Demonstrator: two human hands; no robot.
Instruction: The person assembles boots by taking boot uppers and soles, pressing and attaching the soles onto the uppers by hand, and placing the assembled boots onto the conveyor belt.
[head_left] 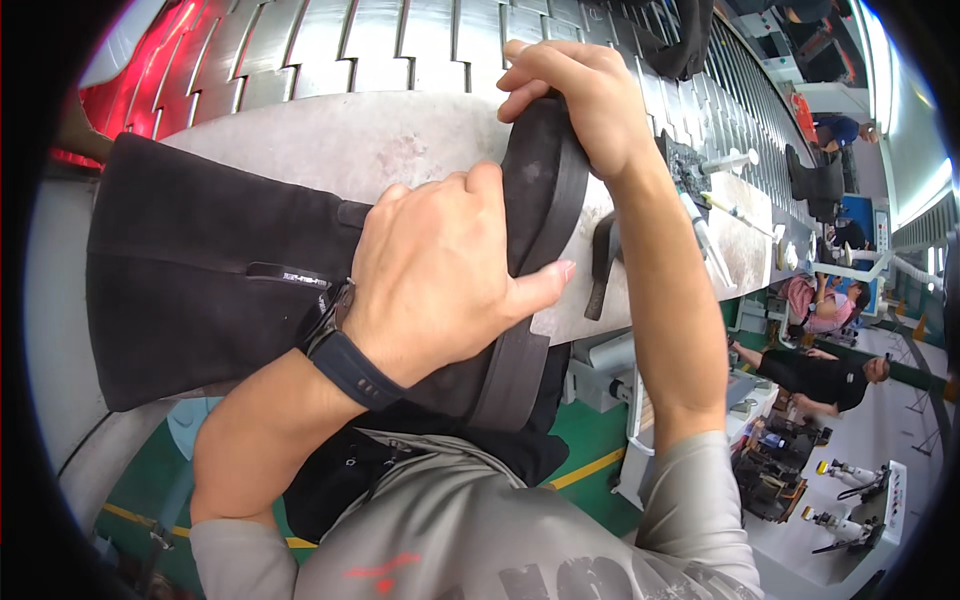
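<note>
Along the top of my head view runs a slatted metal conveyor [370, 50], with a red glow [150, 100] over its left end. Just this side of it I have the pale, smudged tabletop [420, 130]; near its right part is a white-ended tool [735, 160], too small for me to identify. Lower down I can make out green floor [590, 510] crossed by a yellow line [590, 467]. Out to the right, bent by the lens, I see a person in pink [825, 308], another in black [815, 378] and, higher up, one in dark blue [838, 129]. A pale machine [855, 550] stands toward the lower right corner. Bright strip lights [882, 75] show at the upper right.
</note>
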